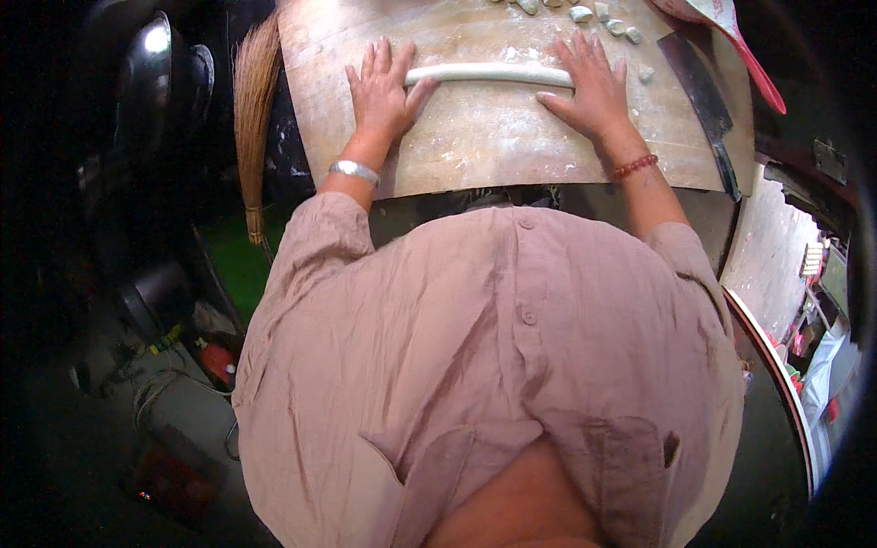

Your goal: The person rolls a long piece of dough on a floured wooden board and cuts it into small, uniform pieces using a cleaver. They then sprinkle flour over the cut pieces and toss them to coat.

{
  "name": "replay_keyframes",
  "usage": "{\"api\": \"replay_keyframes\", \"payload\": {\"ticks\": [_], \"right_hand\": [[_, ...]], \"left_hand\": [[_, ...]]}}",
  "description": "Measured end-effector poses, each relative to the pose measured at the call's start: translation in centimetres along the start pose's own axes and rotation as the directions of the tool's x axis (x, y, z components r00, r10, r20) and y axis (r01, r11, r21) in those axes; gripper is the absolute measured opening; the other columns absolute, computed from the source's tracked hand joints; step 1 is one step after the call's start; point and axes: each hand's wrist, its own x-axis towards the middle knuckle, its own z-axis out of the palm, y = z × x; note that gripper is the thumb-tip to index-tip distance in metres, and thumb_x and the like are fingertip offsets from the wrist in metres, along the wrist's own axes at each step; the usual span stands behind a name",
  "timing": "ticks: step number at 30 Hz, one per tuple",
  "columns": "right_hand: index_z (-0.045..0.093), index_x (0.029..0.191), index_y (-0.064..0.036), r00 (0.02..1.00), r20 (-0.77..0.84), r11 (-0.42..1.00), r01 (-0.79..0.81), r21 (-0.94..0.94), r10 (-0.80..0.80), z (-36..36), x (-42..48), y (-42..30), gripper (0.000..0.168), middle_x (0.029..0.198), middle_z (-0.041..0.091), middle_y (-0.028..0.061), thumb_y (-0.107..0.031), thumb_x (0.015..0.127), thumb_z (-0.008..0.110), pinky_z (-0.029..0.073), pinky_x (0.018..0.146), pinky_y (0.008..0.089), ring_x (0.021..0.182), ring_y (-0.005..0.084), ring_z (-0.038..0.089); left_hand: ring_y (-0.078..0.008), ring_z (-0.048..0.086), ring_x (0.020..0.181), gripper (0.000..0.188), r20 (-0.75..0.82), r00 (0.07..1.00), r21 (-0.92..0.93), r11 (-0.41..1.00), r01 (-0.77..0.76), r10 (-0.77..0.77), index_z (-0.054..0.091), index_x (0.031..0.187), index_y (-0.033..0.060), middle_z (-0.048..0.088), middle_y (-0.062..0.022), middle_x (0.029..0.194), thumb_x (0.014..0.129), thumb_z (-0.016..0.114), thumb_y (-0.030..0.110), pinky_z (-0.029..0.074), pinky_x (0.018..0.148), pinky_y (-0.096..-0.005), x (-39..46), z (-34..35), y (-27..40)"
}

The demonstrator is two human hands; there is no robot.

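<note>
A long pale rope of dough (490,72) lies crosswise on a floured wooden board (473,151). My left hand (385,89), fingers spread and palm down, rests over the rope's left end. Over its right end lies my right hand (590,85), flat with the thumb held apart. Both palms hide the tips of the rope. Several small cut dough pieces (615,27) sit at the board's far edge, and a single piece (645,73) is just right of my right hand.
A cleaver (699,96) lies on the board's right side, its handle towards me. Beyond it a pink-handled ladle or scoop (736,34) juts past the edge. Left of the board hangs a straw broom (253,123); dark metal pans (147,75) stand farther left.
</note>
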Motion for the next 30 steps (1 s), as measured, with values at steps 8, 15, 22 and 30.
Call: {"api": "replay_keyframes", "payload": {"ticks": [8,15,22,30], "right_hand": [[0.031,0.136,-0.025,0.974,-0.22,0.994,0.067,0.089,-0.046,-0.2,-0.7,-2.1,0.086,0.143,0.024,0.0103,-0.059,0.064,0.063,0.012,0.1,0.0631,0.133,0.031,0.017],[0.039,0.132,-0.024,0.938,-0.25,0.907,0.31,0.285,-0.242,1.6,2.0,-10.4,0.076,0.142,0.026,0.0105,-0.058,0.067,0.059,0.014,0.1,0.0603,0.132,0.0325,0.02],[0.038,0.132,-0.026,0.968,-0.173,0.941,0.22,0.257,-0.179,2.9,0.1,-9.4,0.071,0.141,0.029,0.0065,-0.059,0.07,0.053,0.018,0.101,0.0557,0.131,0.0314,0.021],[0.038,0.132,-0.02,0.973,-0.23,0.994,0.039,0.105,-0.014,2.1,6.5,-7.9,0.066,0.141,0.029,0.0101,-0.06,0.079,0.041,0.02,0.098,0.0593,0.13,0.0324,0.025]], "left_hand": [[-0.0347,0.016,0.133,0.076,-0.033,0.999,0.093,0.996,0.01,-0.007,0.03,0.136,0.0108,0.021,-0.0178,0.142,0.079,0.046,0.058,0.009,0.103,-0.0562,-1.8,-0.8,2.5],[-0.0321,0.007,0.135,0.08,0.117,0.945,-0.003,0.951,-0.309,0.307,0.018,0.14,0.0103,0.012,-0.0167,0.145,0.076,0.049,0.048,0.004,0.105,-0.0519,1.1,-0.5,10.2],[-0.0321,0.007,0.135,0.081,0.252,0.946,-0.039,0.979,-0.199,0.202,0.018,0.14,0.011,0.012,-0.0165,0.145,0.076,0.049,0.05,0.003,0.106,-0.0507,-2.2,1.8,10.0],[-0.0311,0.024,0.131,0.074,0.066,0.986,-0.065,0.987,-0.15,0.154,0.029,0.136,0.007,0.026,-0.0156,0.141,0.075,0.049,0.044,0.014,0.104,-0.0528,6.3,0.6,8.2]]}}
